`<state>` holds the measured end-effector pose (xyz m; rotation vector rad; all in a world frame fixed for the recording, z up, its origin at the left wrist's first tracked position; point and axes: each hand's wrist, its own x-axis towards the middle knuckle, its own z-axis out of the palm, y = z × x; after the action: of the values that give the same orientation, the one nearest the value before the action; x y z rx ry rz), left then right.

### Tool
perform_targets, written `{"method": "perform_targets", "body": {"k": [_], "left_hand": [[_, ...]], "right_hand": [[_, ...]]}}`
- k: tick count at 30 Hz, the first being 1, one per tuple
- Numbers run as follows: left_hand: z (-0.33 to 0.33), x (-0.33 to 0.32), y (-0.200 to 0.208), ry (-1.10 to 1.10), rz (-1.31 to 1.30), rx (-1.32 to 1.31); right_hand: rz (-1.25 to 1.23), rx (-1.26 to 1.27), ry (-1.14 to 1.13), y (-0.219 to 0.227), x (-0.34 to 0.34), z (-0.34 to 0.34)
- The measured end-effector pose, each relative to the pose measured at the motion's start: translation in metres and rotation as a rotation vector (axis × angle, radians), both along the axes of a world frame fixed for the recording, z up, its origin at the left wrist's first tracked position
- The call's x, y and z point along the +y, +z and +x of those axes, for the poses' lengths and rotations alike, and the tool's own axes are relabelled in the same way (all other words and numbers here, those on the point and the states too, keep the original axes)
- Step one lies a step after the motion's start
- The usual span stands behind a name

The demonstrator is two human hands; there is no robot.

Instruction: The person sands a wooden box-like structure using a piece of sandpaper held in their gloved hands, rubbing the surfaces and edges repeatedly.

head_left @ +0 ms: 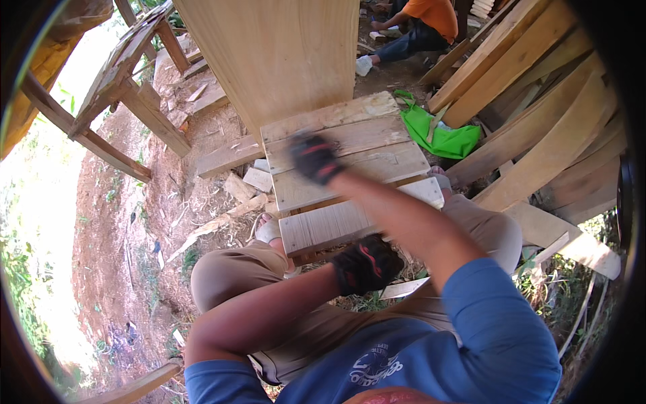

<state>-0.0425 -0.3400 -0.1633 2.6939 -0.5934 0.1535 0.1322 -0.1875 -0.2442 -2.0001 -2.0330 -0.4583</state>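
Between my knees stands a low slatted wooden stool (pixel 350 163), its top made of several nailed planks. The nearest plank (pixel 323 227) is paler, with fine lines across it, and a gap parts it from the others. My right hand (pixel 315 159), in a black glove with red trim, is over the left part of the slats. Motion smears its fingers, so what they hold, if anything, cannot be made out. Close against the stool's near edge is my left hand (pixel 368 264), gloved alike, with its fingers curled closed; what is inside them is hidden.
A wide smooth board (pixel 282 60) rises behind the stool. Long planks (pixel 538 135) lean at the right, near a bright green bag (pixel 444 137). A rough wooden bench (pixel 128 74) stands at the left. Beyond, a person in orange (pixel 431 20) sits low. Wood scraps (pixel 239 188) litter the dirt.
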Motion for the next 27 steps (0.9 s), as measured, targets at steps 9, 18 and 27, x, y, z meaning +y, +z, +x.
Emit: {"method": "perform_targets", "body": {"k": [9,18,27], "left_hand": [[0.004,-0.010,-0.004,-0.043,0.121,0.276],[0.012,-0.016,-0.002,0.019,0.052,-0.071],[0.031,0.059,0.013,0.465,0.052,-0.377]], "right_hand": [[0.428,0.460,0.581,0.114,0.047,-0.168],[-0.148,-0.150,-0.962,0.076,-0.347,0.372],[-0.017,0.001,-0.358,0.051,-0.150,0.174]]}}
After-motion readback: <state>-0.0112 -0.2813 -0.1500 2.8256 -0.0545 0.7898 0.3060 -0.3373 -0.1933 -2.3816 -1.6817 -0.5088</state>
